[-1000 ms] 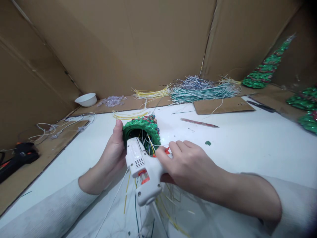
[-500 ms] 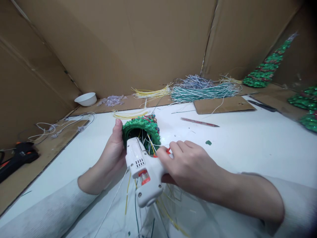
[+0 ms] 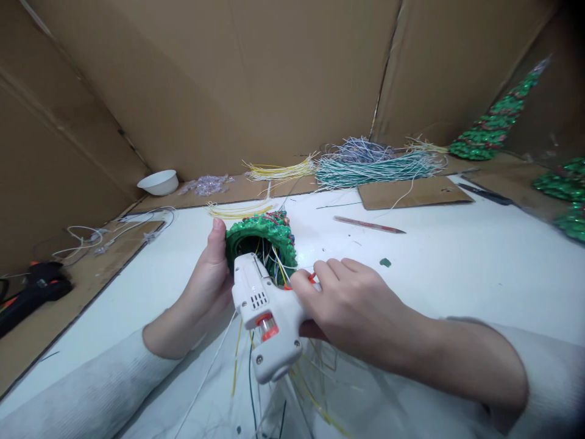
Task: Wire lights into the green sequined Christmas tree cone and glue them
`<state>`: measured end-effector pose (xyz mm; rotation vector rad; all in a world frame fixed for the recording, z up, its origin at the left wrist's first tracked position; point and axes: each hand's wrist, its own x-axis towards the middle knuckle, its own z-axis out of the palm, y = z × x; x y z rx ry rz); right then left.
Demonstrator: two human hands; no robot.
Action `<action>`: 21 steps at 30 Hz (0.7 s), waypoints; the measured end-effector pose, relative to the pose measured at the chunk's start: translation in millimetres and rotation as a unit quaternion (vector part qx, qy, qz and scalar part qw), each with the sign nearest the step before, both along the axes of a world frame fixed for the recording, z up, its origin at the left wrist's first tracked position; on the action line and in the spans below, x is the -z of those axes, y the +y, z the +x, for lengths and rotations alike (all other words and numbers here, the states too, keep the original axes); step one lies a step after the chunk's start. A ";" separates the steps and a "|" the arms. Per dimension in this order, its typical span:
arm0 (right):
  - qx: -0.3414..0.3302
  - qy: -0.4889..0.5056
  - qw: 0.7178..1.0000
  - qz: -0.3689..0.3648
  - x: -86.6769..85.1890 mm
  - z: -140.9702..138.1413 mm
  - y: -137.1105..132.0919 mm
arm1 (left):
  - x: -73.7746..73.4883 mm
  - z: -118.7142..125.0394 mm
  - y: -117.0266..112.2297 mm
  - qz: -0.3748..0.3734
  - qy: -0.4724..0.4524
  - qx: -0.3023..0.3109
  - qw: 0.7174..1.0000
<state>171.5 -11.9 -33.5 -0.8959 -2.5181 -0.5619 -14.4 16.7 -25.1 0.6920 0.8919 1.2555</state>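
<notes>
My left hand (image 3: 208, 286) grips the side of a small green tinsel Christmas tree (image 3: 262, 227), tipped so its hollow base faces me. White and yellow wires show inside the opening. My right hand (image 3: 351, 299) is wrapped around the handle of a white hot glue gun (image 3: 269, 323) with an orange trigger. The gun's front end points into the tree's base, and its tip is hidden there. Loose yellow, white and green wires (image 3: 235, 360) hang below the tree and the gun.
Bundles of green-white wire (image 3: 379, 171) and yellow wire (image 3: 283, 169) lie at the back. A white bowl (image 3: 158, 183) stands back left, a black-and-orange tool (image 3: 39, 286) at far left. A pencil-like stick (image 3: 369, 225), a cardboard piece (image 3: 414, 193) and a finished-looking tree (image 3: 496, 122) are on the right.
Almost nothing differs. The glue gun and my right hand have shifted very slightly; both hands keep the same hold.
</notes>
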 end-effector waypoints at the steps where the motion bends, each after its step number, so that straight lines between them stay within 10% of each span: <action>1: 0.000 -0.001 1.000 -0.001 0.0 0.3 0.2 | 0.8 -0.1 0.7 0.002 -0.004 -0.008 1.000; 21: 0.001 -0.004 1.000 0.009 -2.6 5.7 0.8 | -2.2 3.5 -0.1 0.006 -0.011 -0.047 0.999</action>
